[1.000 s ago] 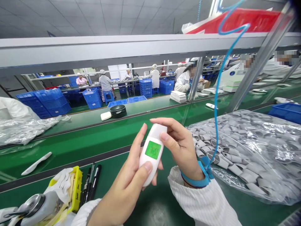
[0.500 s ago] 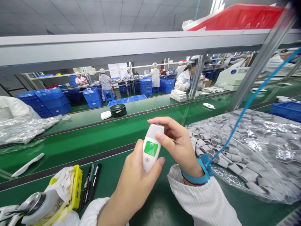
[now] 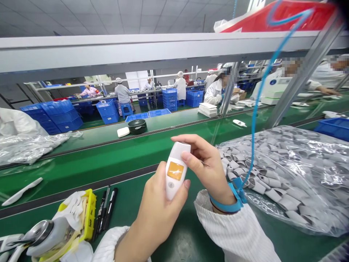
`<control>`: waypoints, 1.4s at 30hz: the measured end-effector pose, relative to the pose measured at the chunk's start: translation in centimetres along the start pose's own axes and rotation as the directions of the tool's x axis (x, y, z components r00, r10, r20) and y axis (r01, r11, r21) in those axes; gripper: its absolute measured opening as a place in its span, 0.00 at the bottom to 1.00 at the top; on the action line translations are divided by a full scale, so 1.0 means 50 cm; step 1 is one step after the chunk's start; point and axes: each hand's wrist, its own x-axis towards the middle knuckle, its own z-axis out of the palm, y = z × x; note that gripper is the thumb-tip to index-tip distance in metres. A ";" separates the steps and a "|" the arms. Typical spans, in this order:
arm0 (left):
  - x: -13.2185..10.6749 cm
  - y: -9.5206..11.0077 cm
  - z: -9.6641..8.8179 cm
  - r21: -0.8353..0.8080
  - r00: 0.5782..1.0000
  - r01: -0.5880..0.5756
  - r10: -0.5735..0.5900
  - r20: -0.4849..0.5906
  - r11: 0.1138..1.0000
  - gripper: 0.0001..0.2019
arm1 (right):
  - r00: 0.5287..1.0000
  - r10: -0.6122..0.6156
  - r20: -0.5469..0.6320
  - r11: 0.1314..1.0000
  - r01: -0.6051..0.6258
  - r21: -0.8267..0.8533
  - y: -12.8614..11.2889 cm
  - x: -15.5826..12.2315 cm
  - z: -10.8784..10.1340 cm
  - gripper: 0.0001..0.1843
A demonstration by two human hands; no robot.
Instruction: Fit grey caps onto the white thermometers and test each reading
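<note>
A white handheld thermometer (image 3: 171, 185) is held upright and slightly tilted in front of me, its small screen lit orange above a round grey button. My left hand (image 3: 158, 203) wraps round its lower body, with the thumb along the right side. At the top, my right hand (image 3: 204, 163) pinches the light grey cap (image 3: 181, 149) between thumb and fingers. A blue wrist strap (image 3: 229, 203) with a coiled blue cord (image 3: 255, 112) circles my right wrist.
To the right lies a clear bag of grey plastic shells (image 3: 289, 182). A yellow basket (image 3: 89, 218) holds a bottle and white scraps, beside black pens (image 3: 110, 209). The green conveyor belt (image 3: 109, 156) carries white pieces. Co-workers sit beyond; a metal post (image 3: 297, 72) stands right.
The thermometer's screen has turned from green to orange. White pieces on the belt have shifted left. The blue cord has swung, while both hands keep nearly the same hold.
</note>
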 end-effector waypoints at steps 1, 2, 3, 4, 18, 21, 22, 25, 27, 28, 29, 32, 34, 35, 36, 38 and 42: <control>0.000 -0.001 0.001 -0.006 1.000 -0.002 0.002 -0.007 1.000 0.11 | 1.000 0.000 0.000 1.000 0.000 -0.003 0.000 0.001 0.000 0.10; 0.000 -0.001 0.003 -0.010 1.000 -0.002 0.002 -0.013 1.000 0.11 | 1.000 -0.002 0.000 1.000 0.002 -0.008 0.000 0.001 0.000 0.11; 0.001 -0.001 0.004 -0.012 1.000 -0.004 0.003 -0.015 1.000 0.12 | 1.000 -0.003 0.000 1.000 0.003 -0.014 -0.001 0.001 0.000 0.11; 0.001 -0.002 0.004 -0.013 1.000 -0.005 0.005 -0.017 1.000 0.12 | 1.000 0.000 0.001 1.000 0.000 -0.021 -0.001 0.002 0.000 0.11; 0.028 -0.010 -0.018 -0.633 0.993 -0.001 -0.075 -0.094 0.774 0.20 | 0.995 -0.032 0.092 0.994 0.041 -0.100 0.012 -0.002 -0.026 0.16; 0.034 -0.012 -0.032 -0.721 1.000 0.023 -0.024 0.008 0.692 0.18 | 0.986 -0.135 0.100 0.929 0.160 -0.335 0.001 0.000 -0.020 0.16; 0.034 -0.014 -0.034 -0.725 1.000 0.025 -0.010 0.025 0.689 0.19 | 0.979 -0.162 0.122 0.896 0.198 -0.397 -0.002 0.001 -0.017 0.17; 0.033 -0.015 -0.033 -0.727 1.000 -0.023 0.017 -0.015 0.687 0.17 | 0.961 -0.207 0.184 0.831 0.272 -0.485 -0.004 -0.001 -0.011 0.17; 0.031 -0.014 -0.030 -0.727 0.994 -0.088 0.018 -0.103 0.681 0.15 | 0.955 -0.191 0.227 0.803 0.285 -0.523 -0.001 -0.004 -0.008 0.17; 0.031 -0.013 -0.028 -0.723 0.990 -0.115 0.018 -0.141 0.681 0.16 | 0.953 -0.176 0.247 0.787 0.288 -0.546 0.001 -0.005 -0.008 0.17; 0.030 -0.012 -0.026 -0.717 0.985 -0.134 0.015 -0.169 0.685 0.18 | 0.950 -0.167 0.264 0.767 0.293 -0.570 0.003 -0.006 -0.007 0.17; 0.028 -0.010 -0.023 -0.673 0.980 -0.164 0.044 -0.192 0.721 0.22 | 0.939 -0.181 0.292 0.702 0.332 -0.630 0.005 -0.008 -0.004 0.19; 0.025 -0.011 -0.021 -0.619 0.974 -0.197 0.078 -0.214 0.760 0.23 | 0.933 -0.208 0.294 0.658 0.356 -0.664 0.004 -0.008 -0.002 0.20; 0.024 -0.012 -0.019 -0.587 0.969 -0.213 0.089 -0.232 0.781 0.23 | 0.931 -0.218 0.292 0.637 0.363 -0.680 0.003 -0.009 -0.002 0.20; 0.023 -0.012 -0.018 -0.550 0.963 -0.226 0.098 -0.252 0.804 0.23 | 0.930 -0.227 0.290 0.619 0.368 -0.694 0.002 -0.009 -0.001 0.21; 0.020 -0.014 -0.015 -0.459 0.949 -0.234 0.097 -0.301 0.857 0.24 | 0.929 -0.237 0.283 0.591 0.369 -0.718 0.000 -0.011 0.000 0.21; 0.018 -0.012 -0.024 -0.406 0.958 -0.149 0.030 -0.286 0.902 0.27 | 0.935 -0.210 0.287 0.630 0.354 -0.691 0.000 -0.011 0.001 0.19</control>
